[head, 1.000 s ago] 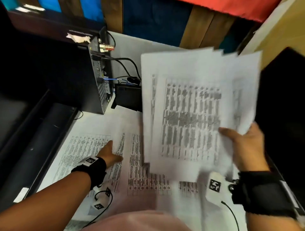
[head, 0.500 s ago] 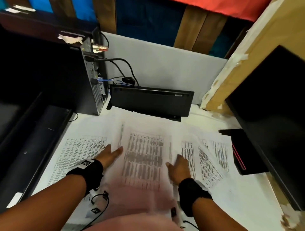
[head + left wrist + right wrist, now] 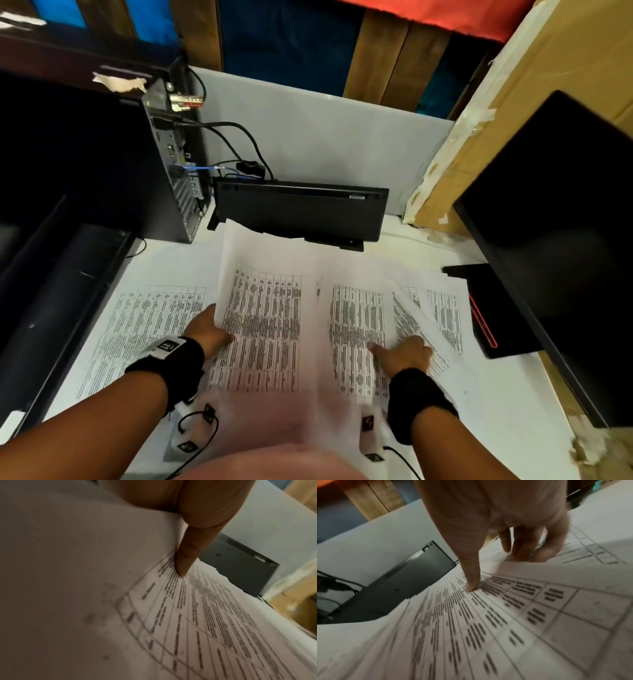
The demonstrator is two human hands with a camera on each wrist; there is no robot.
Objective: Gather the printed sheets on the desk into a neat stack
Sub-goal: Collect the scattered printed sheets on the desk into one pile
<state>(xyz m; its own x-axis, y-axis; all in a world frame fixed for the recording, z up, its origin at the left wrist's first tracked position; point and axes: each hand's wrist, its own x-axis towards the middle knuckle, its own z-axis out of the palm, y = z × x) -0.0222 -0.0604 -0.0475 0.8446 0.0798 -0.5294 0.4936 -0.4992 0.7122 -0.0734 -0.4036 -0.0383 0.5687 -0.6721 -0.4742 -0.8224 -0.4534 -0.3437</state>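
Several printed sheets lie spread over the white desk (image 3: 513, 394). One sheet (image 3: 144, 329) lies flat at the left, a middle sheet (image 3: 263, 325) overlaps it, and fanned sheets (image 3: 442, 315) lie at the right. My left hand (image 3: 209, 329) holds the middle sheet's left edge: its thumb (image 3: 187, 555) lies on the print and the fingers are hidden under the paper. My right hand (image 3: 404, 353) rests on the right-hand sheets (image 3: 505, 615). Its thumb (image 3: 472, 577) is stretched out on the print and its fingertips press on the fanned pages.
A computer tower (image 3: 171, 171) with cables (image 3: 239, 137) stands at the back left. A black flat device (image 3: 298, 212) leans at the back. At the right are a dark monitor (image 3: 555, 240), its base (image 3: 489, 308) and cardboard (image 3: 513, 120).
One second ago my right hand held a bundle of sheets in the air. It has laid them on the desk and shifted right. My left fingers slid under the middle sheet's edge.
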